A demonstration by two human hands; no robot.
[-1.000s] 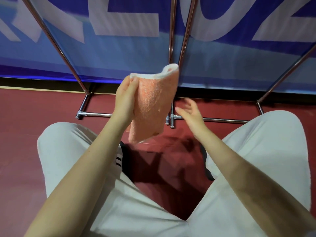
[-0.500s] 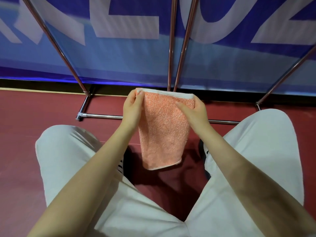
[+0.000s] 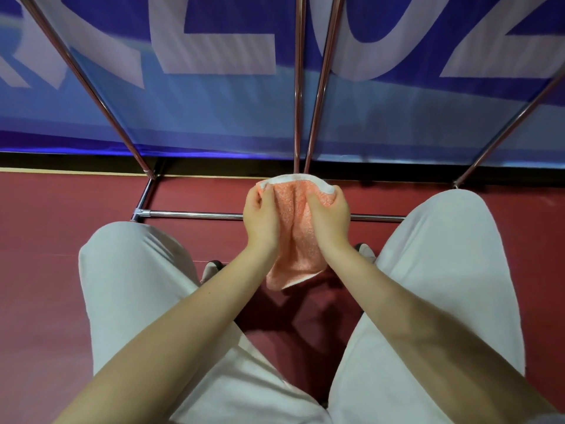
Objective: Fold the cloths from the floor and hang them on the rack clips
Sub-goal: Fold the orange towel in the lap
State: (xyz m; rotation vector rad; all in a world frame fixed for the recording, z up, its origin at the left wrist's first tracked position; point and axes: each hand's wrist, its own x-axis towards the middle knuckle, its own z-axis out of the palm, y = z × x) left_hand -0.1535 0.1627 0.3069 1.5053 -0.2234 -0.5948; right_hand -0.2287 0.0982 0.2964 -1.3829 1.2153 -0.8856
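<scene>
The fingers (image 3: 269, 194) of the left hand (image 3: 262, 220) curl over the top left corner of the orange cloth (image 3: 298, 240) and grip it; those of the right hand (image 3: 328, 220) curl round the top right corner in the same way, thumb over the white trim. The two hands sit close together, so the cloth bunches into a lengthwise crease between them and its top edge arches up in a hump. It hangs in the air between the knees, above the red floor (image 3: 61, 240) and touching nothing else, just in front of the low bar of the metal rack (image 3: 195, 214).

The step in hand looks like the fold itself — bringing the two corners together to halve the cloth. Next the edges likely need to meet squarely, then the cloth must be lifted to a clip; no clip shows here.

The cloth is small, terry-textured, orange with a white border, soft and limp — its lower end droops and curls.
</scene>
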